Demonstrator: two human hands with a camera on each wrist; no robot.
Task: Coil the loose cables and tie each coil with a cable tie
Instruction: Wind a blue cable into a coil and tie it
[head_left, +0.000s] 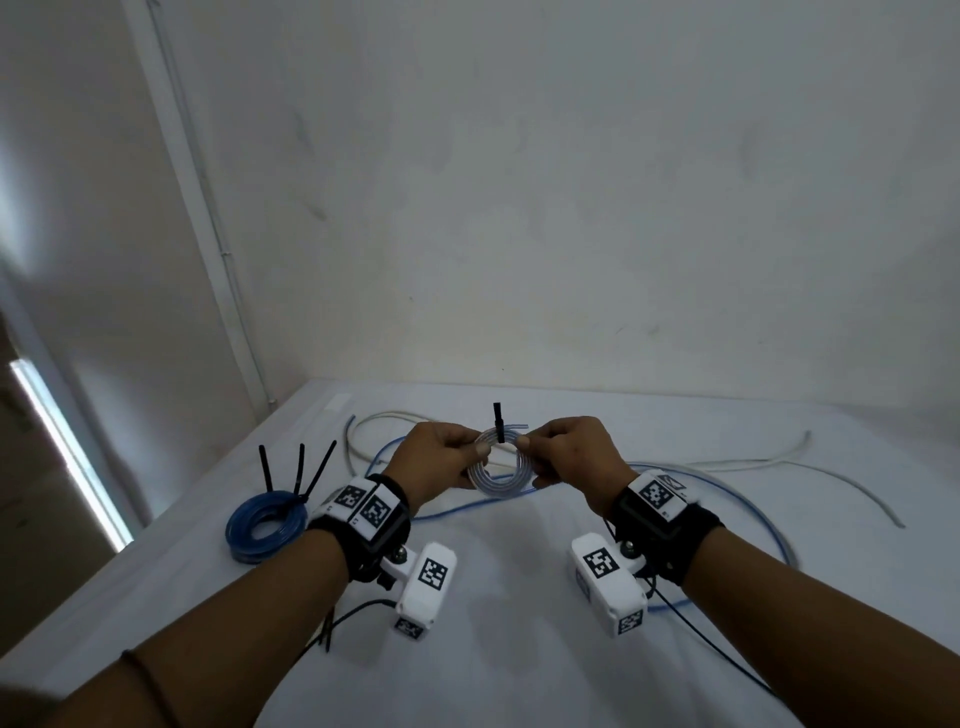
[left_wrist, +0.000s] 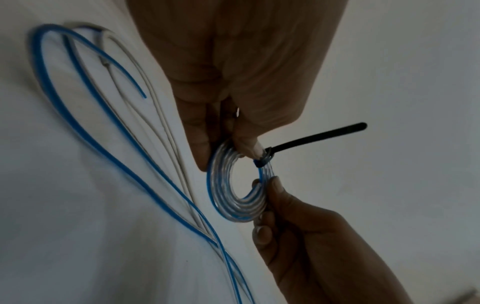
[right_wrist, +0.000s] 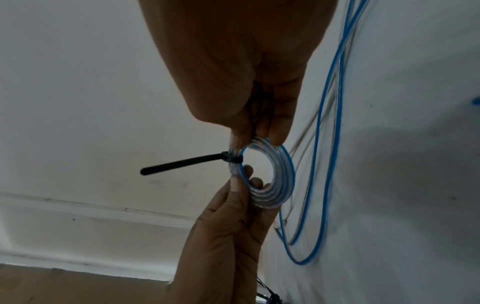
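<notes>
You hold the small clear plastic cable coil (head_left: 496, 470) up over the white table (head_left: 519, 649). Your left hand (head_left: 436, 457) and right hand (head_left: 574, 454) each pinch one side. It looks light and springy, so pinch near the black cable tie (head_left: 499, 422).

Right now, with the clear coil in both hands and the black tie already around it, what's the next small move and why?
Probably set the clear coil down beside the blue coil. The black cable tie already looks cinched round it, tail sticking out, while left hand and right hand pinch opposite sides. A loose blue cable and a white cable lie uncoiled on the table.
</notes>
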